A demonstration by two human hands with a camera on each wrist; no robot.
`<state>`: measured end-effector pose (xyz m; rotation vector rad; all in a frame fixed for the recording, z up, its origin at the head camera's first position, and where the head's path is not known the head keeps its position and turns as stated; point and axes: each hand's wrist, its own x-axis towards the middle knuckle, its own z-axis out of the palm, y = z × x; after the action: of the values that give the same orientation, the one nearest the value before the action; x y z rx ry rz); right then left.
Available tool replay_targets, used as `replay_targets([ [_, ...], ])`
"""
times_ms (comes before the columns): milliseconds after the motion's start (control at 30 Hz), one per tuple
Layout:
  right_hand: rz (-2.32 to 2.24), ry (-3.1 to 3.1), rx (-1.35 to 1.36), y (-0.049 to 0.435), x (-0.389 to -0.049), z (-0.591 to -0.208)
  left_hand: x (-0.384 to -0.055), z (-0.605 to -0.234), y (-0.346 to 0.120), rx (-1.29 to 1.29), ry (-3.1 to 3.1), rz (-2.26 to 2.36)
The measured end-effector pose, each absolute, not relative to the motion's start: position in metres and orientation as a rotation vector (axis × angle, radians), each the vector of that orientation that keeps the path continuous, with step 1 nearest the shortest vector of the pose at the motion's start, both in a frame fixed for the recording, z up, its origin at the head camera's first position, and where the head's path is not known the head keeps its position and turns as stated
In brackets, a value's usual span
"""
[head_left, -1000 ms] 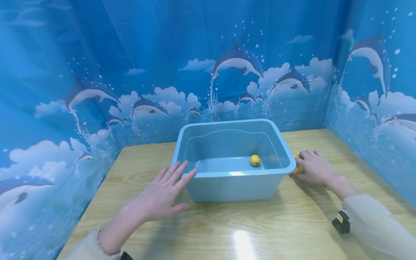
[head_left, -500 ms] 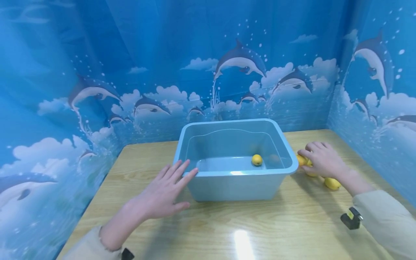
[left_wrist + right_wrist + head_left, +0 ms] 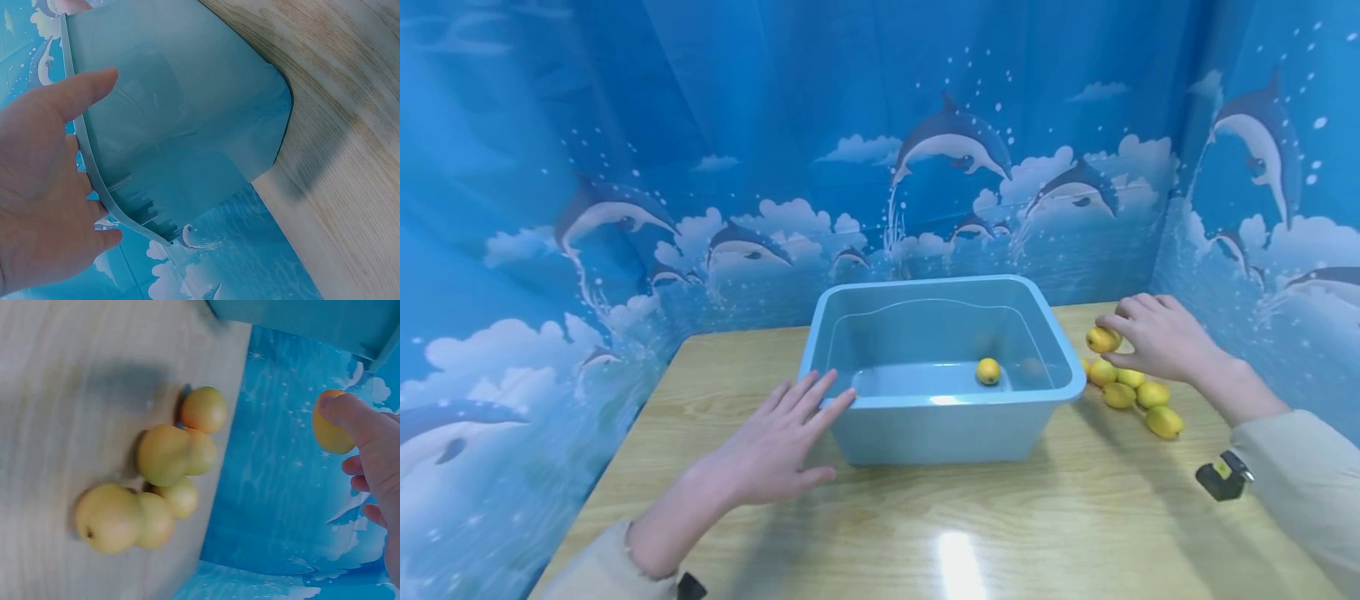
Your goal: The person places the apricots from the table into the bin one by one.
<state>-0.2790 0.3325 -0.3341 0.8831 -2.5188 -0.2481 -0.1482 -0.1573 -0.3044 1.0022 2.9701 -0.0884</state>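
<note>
My right hand (image 3: 1168,340) pinches a yellow lemon (image 3: 1102,339) between thumb and fingers, right of the light-blue plastic tub (image 3: 932,433). In the right wrist view the held lemon (image 3: 335,428) shows above and apart from the others. Below that hand, several more lemons (image 3: 1164,422) lie bunched on the table beside the tub's right wall. One lemon (image 3: 988,372) rests on the tub floor, toward the right. My left hand (image 3: 767,454) lies with fingers extended at the tub's front left rim; in the left wrist view its thumb stands in front of the tub wall (image 3: 181,119).
The wooden table (image 3: 880,533) carries the tub near its back edge. A blue curtain (image 3: 760,100) printed with dolphins hangs behind and along both sides. Each sleeve has a dark wrist device (image 3: 1223,477).
My right hand has lifted a lemon from the bunch and moved up and slightly right, uncovering the lemons beneath. The left hand stays at the rim.
</note>
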Motion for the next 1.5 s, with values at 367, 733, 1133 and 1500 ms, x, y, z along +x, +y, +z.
replay_targets([
  [367,-0.232,-2.432,0.894,0.324,-0.288,-0.305,-0.148,-0.305,-0.158,1.009,2.974,-0.094],
  [733,-0.229,-2.363,0.953,0.311,-0.296,-0.278,-0.148,-0.307,-0.158,1.019,2.987,-0.107],
  [1133,-0.227,-2.315,1.03,0.291,-0.309,-0.257,-0.148,-0.307,-0.158,1.009,2.994,-0.101],
  [1500,-0.262,-2.393,1.025,0.269,-0.318,-0.245,-0.146,-0.306,-0.158,1.002,2.991,-0.084],
])
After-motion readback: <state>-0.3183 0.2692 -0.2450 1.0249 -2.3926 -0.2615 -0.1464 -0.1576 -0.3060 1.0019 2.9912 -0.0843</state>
